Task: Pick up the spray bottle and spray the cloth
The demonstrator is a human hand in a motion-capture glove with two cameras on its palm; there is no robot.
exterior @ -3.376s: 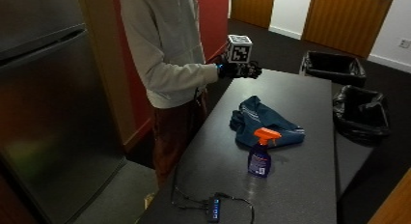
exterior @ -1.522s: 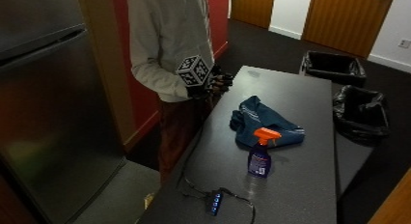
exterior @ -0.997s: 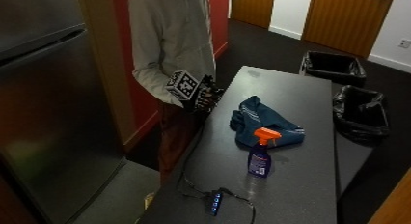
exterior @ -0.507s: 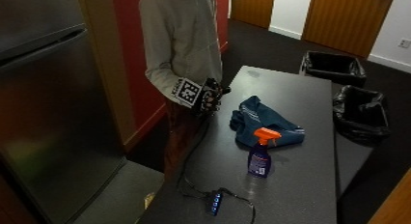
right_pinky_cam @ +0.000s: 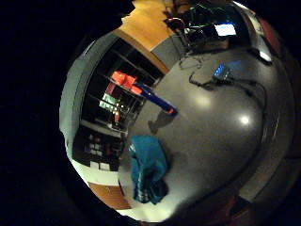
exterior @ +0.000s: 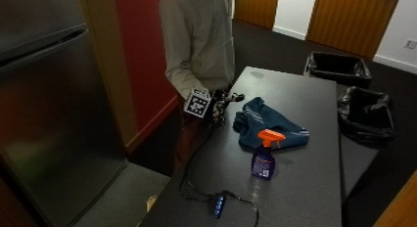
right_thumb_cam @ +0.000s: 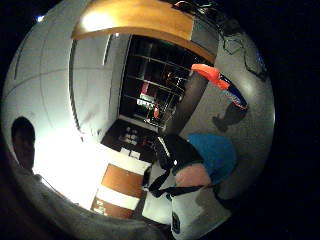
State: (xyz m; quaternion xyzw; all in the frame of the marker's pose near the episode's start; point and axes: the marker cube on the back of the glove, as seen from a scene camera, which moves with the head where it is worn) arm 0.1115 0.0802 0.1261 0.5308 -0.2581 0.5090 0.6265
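Note:
In the outside view a spray bottle (exterior: 264, 158) with a purple-blue body and an orange head stands upright on the grey table (exterior: 300, 188). A crumpled blue cloth (exterior: 272, 125) lies just behind it. My gloved right hand (exterior: 220, 107) hangs over the table's left edge, beside the cloth and apart from the bottle, with fingers loosely curled and holding nothing. Both palm views look across the tabletop at the bottle (right_pinky_cam: 143, 90) (right_thumb_cam: 220, 81) and, nearer, the cloth (right_pinky_cam: 148, 174) (right_thumb_cam: 216, 155).
A small hub with blue lights (exterior: 217, 206) and its cable lie at the table's near end. Two black bins (exterior: 337, 68) (exterior: 367, 115) stand beyond the table's right side. A steel fridge (exterior: 52, 114) stands to the left of the person.
My right hand has come down from chest height to the table's left edge, ending closer to the cloth. Bottle and cloth have stayed where they were.

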